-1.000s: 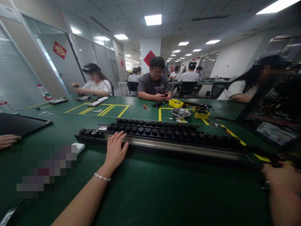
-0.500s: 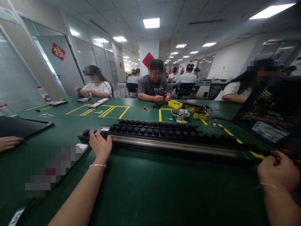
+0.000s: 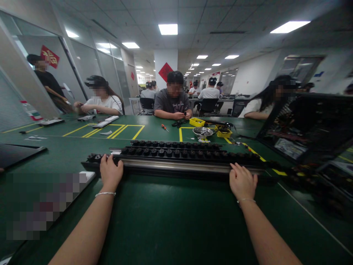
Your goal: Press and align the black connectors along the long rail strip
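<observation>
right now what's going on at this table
A person sits at a green table with both hands on a long black strip of sockets with a metal rail along its near side. The left hand rests on it near its left end, the right hand towards its right end. A second black strip lies just behind. Across the table, other people are busy with small parts, beside a yellow tray and a metal bowl.

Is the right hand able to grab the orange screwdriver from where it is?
Probably not without leaning in. The right hand rests on the long black strip, and the screwdriver lies well beyond it across the green table. Nothing blocks the way except the strip itself.
</observation>
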`<state>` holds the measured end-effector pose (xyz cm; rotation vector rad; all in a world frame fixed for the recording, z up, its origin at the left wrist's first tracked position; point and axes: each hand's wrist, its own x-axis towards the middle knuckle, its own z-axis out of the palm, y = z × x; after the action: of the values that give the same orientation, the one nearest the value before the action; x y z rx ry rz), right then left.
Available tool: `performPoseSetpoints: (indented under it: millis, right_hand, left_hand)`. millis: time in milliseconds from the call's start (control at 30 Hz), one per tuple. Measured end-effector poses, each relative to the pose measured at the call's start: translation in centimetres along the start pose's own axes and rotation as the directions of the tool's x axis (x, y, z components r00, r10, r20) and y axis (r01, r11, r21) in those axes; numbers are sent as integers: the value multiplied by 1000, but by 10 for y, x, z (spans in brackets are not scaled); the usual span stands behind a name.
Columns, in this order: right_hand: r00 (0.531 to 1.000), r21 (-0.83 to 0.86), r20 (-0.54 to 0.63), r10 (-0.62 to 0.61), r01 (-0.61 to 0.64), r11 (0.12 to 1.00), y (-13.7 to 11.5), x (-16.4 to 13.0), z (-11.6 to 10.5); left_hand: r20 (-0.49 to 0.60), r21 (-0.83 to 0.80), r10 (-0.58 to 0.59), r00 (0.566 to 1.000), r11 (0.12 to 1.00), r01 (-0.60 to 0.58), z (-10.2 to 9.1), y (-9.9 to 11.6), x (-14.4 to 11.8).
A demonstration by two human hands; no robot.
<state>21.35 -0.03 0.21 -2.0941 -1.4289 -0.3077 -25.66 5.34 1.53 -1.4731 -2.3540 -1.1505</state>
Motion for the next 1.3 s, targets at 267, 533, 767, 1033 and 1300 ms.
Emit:
performPoseSetpoints:
  millis: [267,533,767,1033,1300]
  right_hand:
    - [988,-73,55,-141,145,987,-12,-1,-3]
    - [918,-34,183,-352,363,931,-29,-7,-2]
    - [921,-29,204,-331,344,939,-27,-6,-4]
    - [915,-44,204,-349,365,930,-24,-5,-1]
    - [917,-28,196,-347,359,933,-24,-5,0]
  left_hand:
    - [-25,80,11,1000,997,-9,-1,-4,6]
    - [-38,88,44,998,995,-41,0,-4,2]
    - [-9,119,36,999,992,-34,-5,3,-1]
    - [-2,157,64,998,986,-63,-2,5,-6]
    - [26,121,74,997,990,-76,-3,9,-11]
